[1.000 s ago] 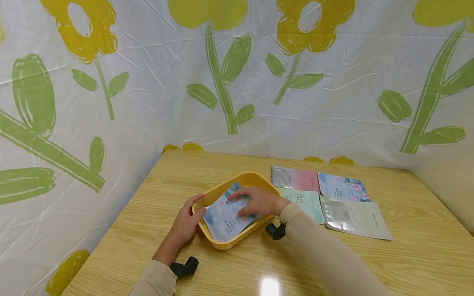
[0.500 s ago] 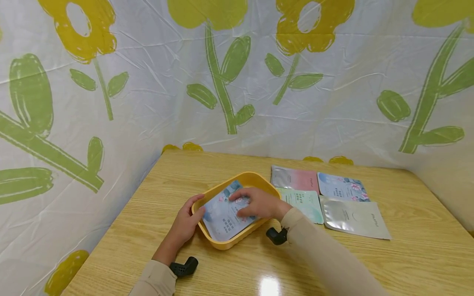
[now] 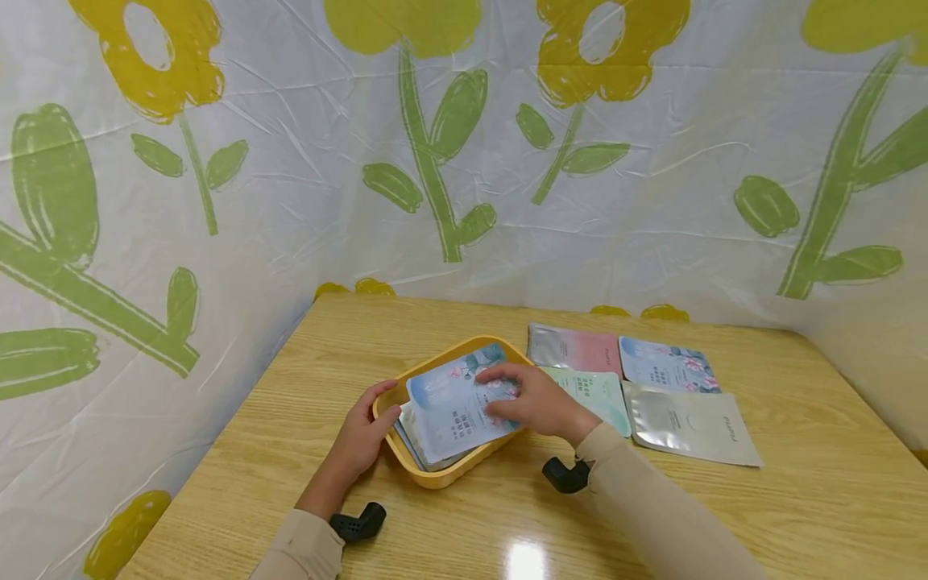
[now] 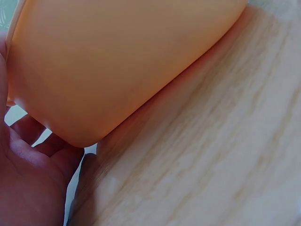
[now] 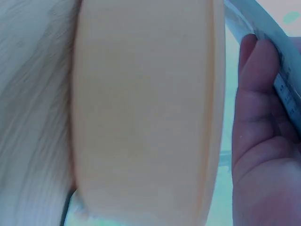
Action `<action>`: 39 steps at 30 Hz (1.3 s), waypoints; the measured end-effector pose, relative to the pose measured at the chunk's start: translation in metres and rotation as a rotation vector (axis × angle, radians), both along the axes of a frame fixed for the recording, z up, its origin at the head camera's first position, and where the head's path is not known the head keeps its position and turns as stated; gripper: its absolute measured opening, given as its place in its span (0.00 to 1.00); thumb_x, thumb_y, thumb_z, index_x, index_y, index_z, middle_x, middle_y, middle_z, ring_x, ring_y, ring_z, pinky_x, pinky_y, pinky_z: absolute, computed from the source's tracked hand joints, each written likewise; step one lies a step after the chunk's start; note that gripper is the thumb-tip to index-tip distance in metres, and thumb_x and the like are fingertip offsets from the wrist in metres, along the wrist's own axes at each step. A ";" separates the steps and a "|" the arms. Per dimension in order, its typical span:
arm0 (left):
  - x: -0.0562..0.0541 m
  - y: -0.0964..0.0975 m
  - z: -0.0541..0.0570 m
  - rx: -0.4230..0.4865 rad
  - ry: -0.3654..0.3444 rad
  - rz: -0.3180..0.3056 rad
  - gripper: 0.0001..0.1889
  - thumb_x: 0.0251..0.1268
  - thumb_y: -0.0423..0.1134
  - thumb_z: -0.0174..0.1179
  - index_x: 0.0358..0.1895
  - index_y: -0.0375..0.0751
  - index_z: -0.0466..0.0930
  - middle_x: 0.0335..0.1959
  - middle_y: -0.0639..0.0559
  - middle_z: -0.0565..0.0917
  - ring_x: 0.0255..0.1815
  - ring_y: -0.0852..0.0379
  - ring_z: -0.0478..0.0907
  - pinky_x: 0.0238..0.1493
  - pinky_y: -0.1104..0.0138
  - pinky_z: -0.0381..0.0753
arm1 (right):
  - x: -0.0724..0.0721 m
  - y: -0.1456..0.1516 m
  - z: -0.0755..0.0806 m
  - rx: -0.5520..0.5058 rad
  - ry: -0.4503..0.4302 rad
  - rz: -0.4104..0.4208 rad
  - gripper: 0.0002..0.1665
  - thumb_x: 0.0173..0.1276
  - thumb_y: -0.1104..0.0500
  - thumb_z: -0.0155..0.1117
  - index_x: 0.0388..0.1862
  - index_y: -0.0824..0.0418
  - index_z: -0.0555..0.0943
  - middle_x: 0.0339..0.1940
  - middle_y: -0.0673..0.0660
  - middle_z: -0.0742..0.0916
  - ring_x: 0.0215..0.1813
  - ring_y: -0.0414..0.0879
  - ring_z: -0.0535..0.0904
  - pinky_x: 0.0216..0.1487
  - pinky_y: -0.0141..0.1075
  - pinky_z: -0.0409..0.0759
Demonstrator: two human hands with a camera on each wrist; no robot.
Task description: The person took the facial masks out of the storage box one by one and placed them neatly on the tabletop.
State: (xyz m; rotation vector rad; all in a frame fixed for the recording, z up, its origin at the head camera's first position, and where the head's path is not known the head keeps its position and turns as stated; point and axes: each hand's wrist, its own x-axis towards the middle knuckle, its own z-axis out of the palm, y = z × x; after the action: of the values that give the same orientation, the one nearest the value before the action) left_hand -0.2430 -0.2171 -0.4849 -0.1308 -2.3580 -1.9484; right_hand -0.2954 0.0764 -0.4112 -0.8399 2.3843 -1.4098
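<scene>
My left hand (image 3: pixel 362 433) grips the left end of a yellow plastic tub (image 3: pixel 433 482), its thumb over the rim. In the left wrist view, fingers of the left hand (image 4: pixel 33 174) curl round the corner of the tub wall (image 4: pixel 127 61). My right hand (image 3: pixel 540 405) pinches a blue floral face mask packet (image 3: pixel 445 407) by its right side, raised over the tub. Beneath it, the edges of other packets (image 3: pixel 408 431) show inside the tub. In the right wrist view the right hand (image 5: pixel 263 136) holds the packet (image 5: pixel 265 23) beside the tub's rim.
Right of the tub, several face mask packets lie flat on the wooden table (image 3: pixel 290 475): a pink and silver one (image 3: pixel 580 352), a blue floral one (image 3: pixel 667 364), a green one (image 3: pixel 598 395) partly behind the right hand, and a silver one (image 3: pixel 692 423). A flowered cloth (image 3: pixel 304 161) hangs behind.
My right hand has lifted the blue packet and shifted it rightward, baring the packets under it. The left hand keeps its hold on the tub.
</scene>
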 end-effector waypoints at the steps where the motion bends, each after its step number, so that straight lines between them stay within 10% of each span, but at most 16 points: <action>1: 0.000 0.000 0.000 -0.009 0.001 0.005 0.24 0.76 0.36 0.54 0.72 0.40 0.66 0.74 0.37 0.64 0.72 0.41 0.65 0.65 0.52 0.71 | 0.001 0.004 -0.001 -0.012 0.006 -0.007 0.23 0.65 0.59 0.70 0.58 0.62 0.81 0.49 0.60 0.83 0.39 0.48 0.84 0.41 0.38 0.84; 21: 0.000 0.000 0.001 -0.051 -0.008 0.018 0.24 0.76 0.36 0.54 0.72 0.40 0.66 0.75 0.37 0.63 0.74 0.41 0.61 0.70 0.50 0.65 | 0.027 0.073 -0.016 -0.154 0.030 -0.181 0.25 0.66 0.63 0.70 0.61 0.67 0.78 0.48 0.64 0.86 0.40 0.47 0.86 0.39 0.36 0.85; 39: 0.004 0.001 0.006 -0.056 -0.014 0.013 0.24 0.77 0.37 0.54 0.72 0.40 0.66 0.75 0.38 0.62 0.76 0.41 0.58 0.72 0.51 0.61 | 0.052 0.134 -0.029 -0.060 0.099 -0.370 0.25 0.68 0.60 0.69 0.62 0.65 0.78 0.62 0.66 0.79 0.45 0.40 0.78 0.40 0.30 0.79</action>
State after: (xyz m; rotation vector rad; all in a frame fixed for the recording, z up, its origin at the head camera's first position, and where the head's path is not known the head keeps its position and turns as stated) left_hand -0.2387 -0.2158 -0.4788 -0.1063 -2.4164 -1.8849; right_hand -0.2430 0.2104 -0.4397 -0.5069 2.6892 -1.6112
